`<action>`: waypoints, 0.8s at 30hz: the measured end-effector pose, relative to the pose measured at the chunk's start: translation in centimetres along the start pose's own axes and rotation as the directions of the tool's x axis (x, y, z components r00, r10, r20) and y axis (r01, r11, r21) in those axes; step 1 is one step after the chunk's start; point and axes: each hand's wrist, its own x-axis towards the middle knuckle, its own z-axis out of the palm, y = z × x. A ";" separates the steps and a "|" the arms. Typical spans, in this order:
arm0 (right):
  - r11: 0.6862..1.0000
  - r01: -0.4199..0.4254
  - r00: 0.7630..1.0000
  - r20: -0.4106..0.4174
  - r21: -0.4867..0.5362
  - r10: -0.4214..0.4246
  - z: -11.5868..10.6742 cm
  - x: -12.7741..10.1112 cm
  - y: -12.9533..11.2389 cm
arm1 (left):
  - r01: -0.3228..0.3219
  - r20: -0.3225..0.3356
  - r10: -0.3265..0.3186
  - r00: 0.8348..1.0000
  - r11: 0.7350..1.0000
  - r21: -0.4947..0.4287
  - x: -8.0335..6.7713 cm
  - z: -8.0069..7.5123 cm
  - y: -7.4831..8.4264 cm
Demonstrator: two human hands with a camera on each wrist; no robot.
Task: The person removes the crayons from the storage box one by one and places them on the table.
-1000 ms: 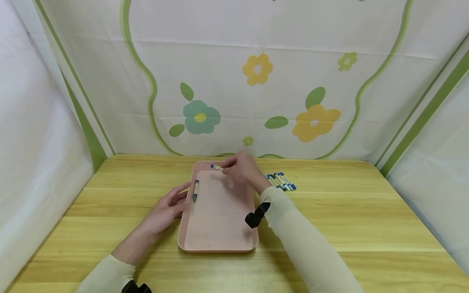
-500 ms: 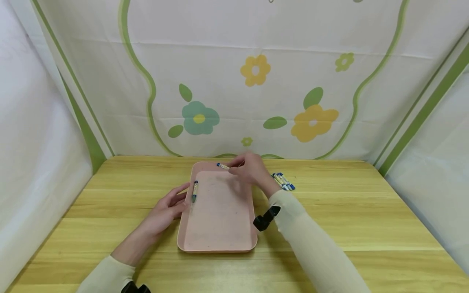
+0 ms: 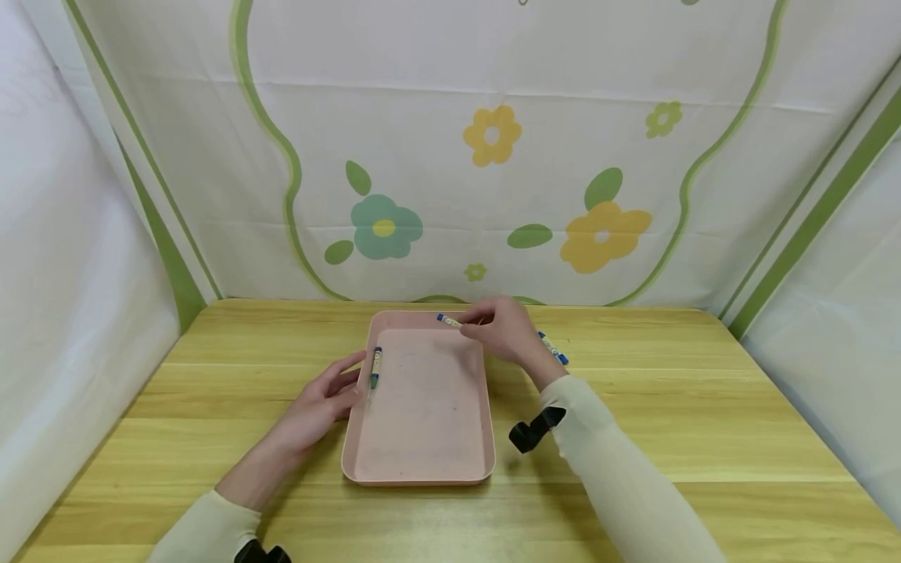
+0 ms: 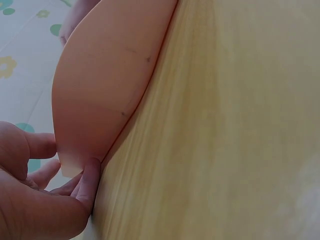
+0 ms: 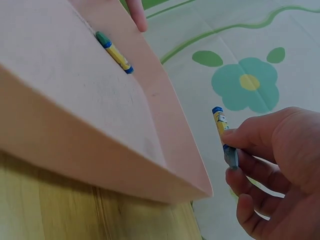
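A pink tray [image 3: 422, 469] lies on the wooden table [image 3: 669, 422]. My right hand [image 3: 503, 328] pinches a blue-and-yellow crayon [image 3: 448, 320] above the tray's far right corner; in the right wrist view the crayon [image 5: 220, 126] sticks out of my fingertips [image 5: 235, 147]. A green-and-yellow crayon [image 3: 376, 367] lies inside the tray along its left wall, also seen as the crayon [image 5: 114, 52] in the right wrist view. My left hand [image 3: 327, 395] rests against the tray's left rim, fingers [image 4: 87, 182] touching the tray wall [image 4: 105, 95].
More blue crayons [image 3: 553, 349] lie on the table just right of my right hand, partly hidden by it. A flowered cloth backdrop [image 3: 493, 156] closes off the back and sides. Black wrist straps [image 3: 529, 432] sit on both sleeves.
My right hand has drifted to the right with the blue-and-yellow crayon, from over the tray's far edge towards its right corner. The left hand and the tray have stayed put.
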 end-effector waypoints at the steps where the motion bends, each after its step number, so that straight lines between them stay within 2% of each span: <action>1: 1.000 -0.005 1.000 -0.003 0.007 0.005 -0.2 -0.2 0.2 | 0.000 0.001 0.000 1.000 1.000 0.000 0.0 0.0 0.0; 7: 0.999 -0.024 0.999 -0.021 0.035 0.025 -1.3 -1.0 1.7 | -0.003 0.003 0.003 1.000 1.000 -0.003 0.1 0.0 0.0; 14: 1.000 -0.006 0.999 -0.041 0.003 0.006 -2.5 -1.6 3.6 | -0.002 0.003 0.002 1.000 1.000 0.000 0.1 0.0 -0.2; 24: 0.999 -0.036 0.997 -0.068 0.001 0.036 -4.1 -2.5 6.1 | -0.006 0.003 0.006 1.000 1.000 0.005 0.0 0.0 0.0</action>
